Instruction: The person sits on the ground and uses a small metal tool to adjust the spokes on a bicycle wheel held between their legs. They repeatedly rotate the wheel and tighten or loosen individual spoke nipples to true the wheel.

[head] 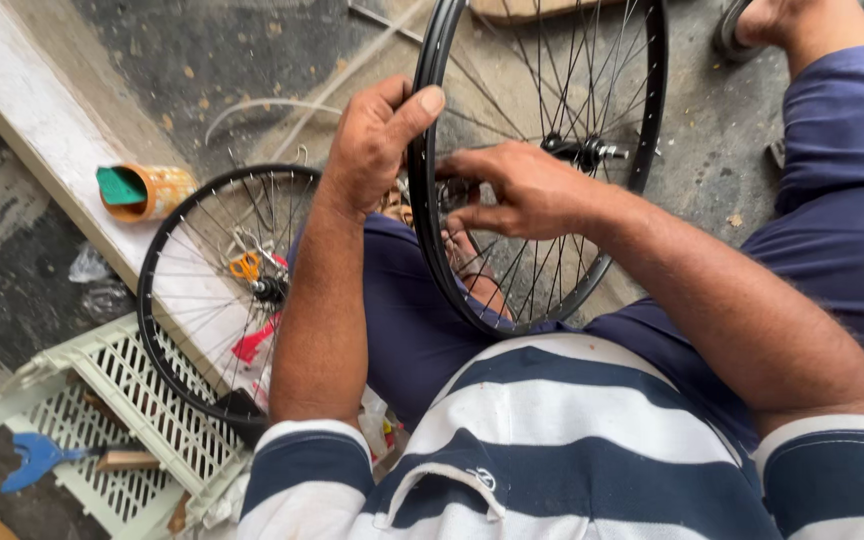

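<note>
The black spoked bicycle wheel (542, 160) stands upright on its rim across the person's lap, leaning a little away from the body, its hub (584, 152) up and to the right. The left hand (377, 140) wraps the near-left part of the rim, thumb hooked over the outer edge and fingers curled behind it, so it grips the wheel and steadies it. The right hand (522, 190) reaches in from the right, through the plane of the spokes, with thumb and fingertips pinched together on something small near the rim; what they pinch is hidden by the fingers, likely a spoke end or nipple.

To do this well, the left grip should stay firm so the rim does not roll, and the right fingers should turn in small, even amounts, with the wrist kept clear of neighbouring spokes.

A second wheel (222, 290) leans lower left against a pale plank (42, 120). Beside it lies a white slotted plastic crate (142, 420), with a blue tool (37, 458) on it. An orange-brown tin can (147, 190) rests on the plank. Small orange-handled scissors (245, 265) show behind the second wheel's spokes.
</note>
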